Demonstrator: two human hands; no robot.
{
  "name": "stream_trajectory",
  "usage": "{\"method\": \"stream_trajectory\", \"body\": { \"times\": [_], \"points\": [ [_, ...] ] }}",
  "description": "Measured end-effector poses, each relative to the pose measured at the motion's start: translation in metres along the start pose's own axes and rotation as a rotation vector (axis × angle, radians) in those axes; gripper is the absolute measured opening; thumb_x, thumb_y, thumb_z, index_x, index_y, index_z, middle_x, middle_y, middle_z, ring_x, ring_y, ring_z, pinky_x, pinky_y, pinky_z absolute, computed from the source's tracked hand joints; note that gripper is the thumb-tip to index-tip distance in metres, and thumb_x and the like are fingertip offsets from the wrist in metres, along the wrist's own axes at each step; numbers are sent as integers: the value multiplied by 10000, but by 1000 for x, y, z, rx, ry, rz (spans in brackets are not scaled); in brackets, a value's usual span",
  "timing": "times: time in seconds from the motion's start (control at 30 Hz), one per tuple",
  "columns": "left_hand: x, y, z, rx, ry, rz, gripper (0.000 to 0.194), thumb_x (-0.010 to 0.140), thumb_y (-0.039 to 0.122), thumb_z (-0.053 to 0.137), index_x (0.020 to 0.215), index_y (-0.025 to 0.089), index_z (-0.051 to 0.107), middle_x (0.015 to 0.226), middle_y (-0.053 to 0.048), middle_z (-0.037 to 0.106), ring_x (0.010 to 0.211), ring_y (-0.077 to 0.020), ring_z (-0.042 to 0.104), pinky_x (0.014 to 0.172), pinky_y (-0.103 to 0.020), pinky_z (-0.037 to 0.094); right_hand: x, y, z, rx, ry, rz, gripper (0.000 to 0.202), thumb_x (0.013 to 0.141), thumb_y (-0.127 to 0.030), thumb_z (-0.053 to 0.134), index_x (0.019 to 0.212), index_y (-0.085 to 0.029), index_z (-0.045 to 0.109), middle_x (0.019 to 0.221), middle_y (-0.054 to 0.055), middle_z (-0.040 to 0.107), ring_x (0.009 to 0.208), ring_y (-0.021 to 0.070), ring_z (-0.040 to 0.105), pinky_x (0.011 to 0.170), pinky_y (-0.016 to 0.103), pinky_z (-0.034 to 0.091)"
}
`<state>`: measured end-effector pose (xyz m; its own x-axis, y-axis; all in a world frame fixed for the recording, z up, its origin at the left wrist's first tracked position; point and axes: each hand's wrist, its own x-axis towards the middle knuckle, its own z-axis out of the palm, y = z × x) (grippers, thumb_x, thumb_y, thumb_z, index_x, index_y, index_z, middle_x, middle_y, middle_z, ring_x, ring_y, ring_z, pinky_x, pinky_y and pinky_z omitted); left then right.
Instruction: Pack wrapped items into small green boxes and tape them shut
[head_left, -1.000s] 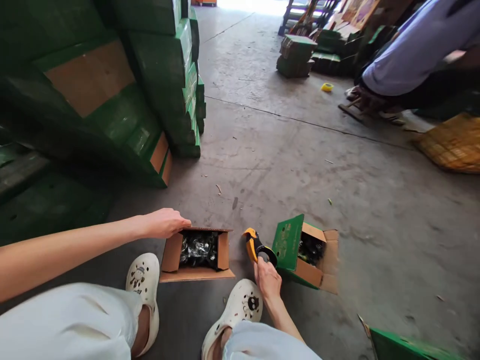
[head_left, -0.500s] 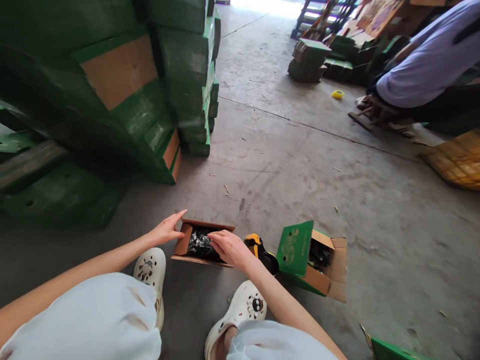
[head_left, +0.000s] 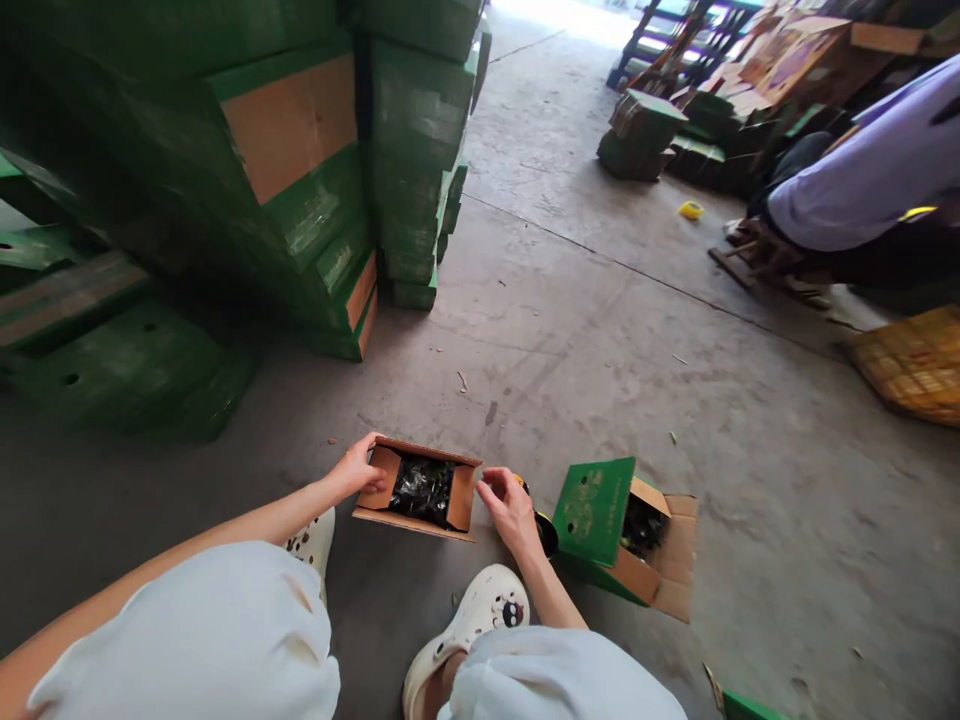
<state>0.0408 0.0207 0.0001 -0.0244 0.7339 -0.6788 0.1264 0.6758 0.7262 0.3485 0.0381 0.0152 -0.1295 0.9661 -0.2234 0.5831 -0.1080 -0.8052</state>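
In front of my feet a cardboard box (head_left: 379,520) stands with its top open. Black plastic (head_left: 421,488), shiny and crumpled, fills its inside. My left hand (head_left: 361,468) grips the box's left end, thumb over the inner flap and fingers at the far corner. Just off the right end is my right hand (head_left: 511,508), empty, its fingers loosely curved and apart. A black and yellow tape dispenser (head_left: 546,535) lies behind that hand, partly hidden. Further right, a green box (head_left: 596,515) with raised flaps also has dark plastic inside.
Tall stacks of green boxes (head_left: 300,200) rise at the left. A person in a lavender top (head_left: 840,190) sits low at the right. Near that person are a yellow tape roll (head_left: 691,210) and a woven yellow basket (head_left: 911,360). Green cardboard (head_left: 750,707) shows at the bottom edge.
My right hand has moved from over the black plastic to outside the box's right end. The left hand has closed on the left end, and both inner end flaps now show.
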Motion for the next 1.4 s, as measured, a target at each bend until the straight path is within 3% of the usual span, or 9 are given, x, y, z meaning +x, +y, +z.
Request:
{"method": "stream_trajectory", "body": {
  "times": [0.13, 0.23, 0.47, 0.57, 0.63, 0.73, 0.83, 1.17, 1.4],
  "points": [
    [-3, 8, -11, -154, -142, -81, 684, 775, 603, 760, 1342, 320, 503, 1589, -111, 499, 995, -238, 795, 736, -248, 589, -1, 23, 16, 254, -132, 205, 738, 875, -507, 607, 1536, -232, 431, 1180, 96, 676, 723, 166, 670, 641, 288, 554],
    [1, 14, -18, -285, -222, -191, 645, 864, 786, 530, 1319, 330, 506, 1643, -99, 414, 1100, -273, 774, 779, -292, 585, 2, 26, 25, 252, -237, 166, 753, 889, -458, 578, 1580, -233, 377, 806, -22, 622, 602, 153, 575, 571, 252, 484],
    [11, 6, -8, -168, -122, -163, 617, 806, 513, 744, 1336, 305, 505, 1379, -94, 658, 989, -224, 780, 665, -249, 547, 8, 21, 21, 209, -303, 121, 605, 882, -347, 527, 1471, -235, 452, 706, -61, 567, 606, 160, 555, 576, 240, 474],
    [9, -7, -7, -43, -76, -77, 726, 786, 464, 783, 1425, 285, 490, 1308, -96, 693, 742, -156, 752, 572, -215, 504, 10, 19, 11, 68, -348, 41, 642, 865, -251, 477, 1506, -230, 498, 1119, 73, 715, 749, 172, 645, 687, 289, 557],
    [10, -12, -10, 117, -25, -13, 717, 797, 461, 770, 1440, 274, 515, 1297, -97, 700, 663, -149, 725, 553, -233, 509, 9, 18, 0, -98, -398, -71, 654, 868, -211, 471, 1516, -244, 556, 1554, 139, 531, 1056, 226, 683, 920, 381, 574],
    [16, -15, -16, 343, 51, 103, 612, 796, 429, 767, 1362, 255, 612, 1266, -90, 728, 948, -246, 765, 776, -303, 593, -2, 13, -13, -345, -502, -229, 595, 975, -339, 523, 1566, -269, 543, 1753, 110, 254, 1529, 342, 370, 1226, 534, 349],
    [22, -15, -19, 448, 75, 189, 537, 789, 420, 772, 1291, 263, 667, 1235, -70, 753, 1254, -302, 673, 1037, -371, 535, -16, 4, -10, -515, -582, -359, 835, 948, -626, 640, 1657, -261, 393, 1754, 124, 235, 1624, 394, 125, 1273, 637, 203],
    [31, -14, -20, 478, 64, 214, 577, 790, 446, 745, 1314, 215, 673, 1305, -101, 726, 1272, -311, 652, 1085, -400, 505, -1, -25, 12, -694, -361, -433, 507, 1033, -551, 593, 1499, -352, 604, 1457, 91, 639, 1273, 304, 566, 1186, 530, 339],
    [23, -4, -11, 625, 75, 276, 527, 875, 310, 667, 1393, 209, 662, 1571, -137, 552, 1499, -334, 457, 1244, -468, 348, 12, -15, 39, -826, -312, -393, 563, 1054, -417, 595, 1597, -452, 451, 1696, 81, 378, 1536, 357, 313, 1225, 636, 237]
  ]
}}
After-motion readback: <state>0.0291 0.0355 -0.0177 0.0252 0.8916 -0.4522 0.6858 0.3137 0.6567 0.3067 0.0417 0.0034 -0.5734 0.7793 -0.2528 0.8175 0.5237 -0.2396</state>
